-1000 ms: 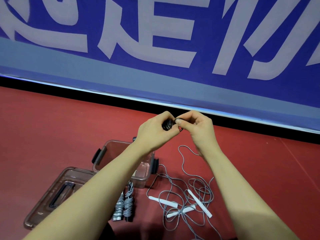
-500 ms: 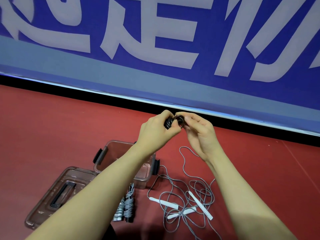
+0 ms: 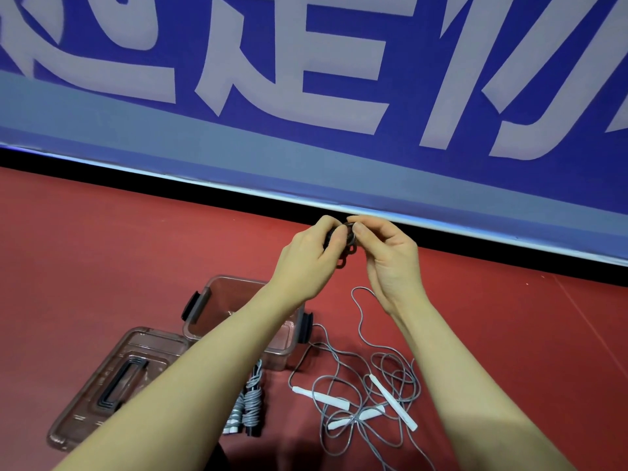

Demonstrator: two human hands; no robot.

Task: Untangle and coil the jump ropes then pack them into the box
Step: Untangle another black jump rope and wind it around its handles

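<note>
Both hands are raised together in front of the person, working on a small dark coiled rope [image 3: 346,248] held between them. The left hand [image 3: 311,258] curls its fingers and thumb round the coil's left side; the right hand [image 3: 387,256] pinches the coil's upper right edge between thumb and forefinger, its other fingers bent behind. Dark loops show in the gap between the two hands and hang just below the left thumb — how many turns there are cannot be told.

Below the left hand, under its forearm, stands the clear brown box [image 3: 217,300] with black latches, open at the top. Its lid [image 3: 112,379] lies flat on the red floor [image 3: 102,249] further down, left of the left forearm, touching the box's near corner. Beside the left forearm, just in front of the box, lie two wound grey rope bundles [image 3: 249,402].

Below the right hand a loose grey rope [image 3: 367,338] sprawls in tangled loops with white handles [image 3: 390,396] lying among them — one strand runs up toward the right wrist. Beyond both hands rises a blue banner [image 3: 306,147] with large pale characters.
</note>
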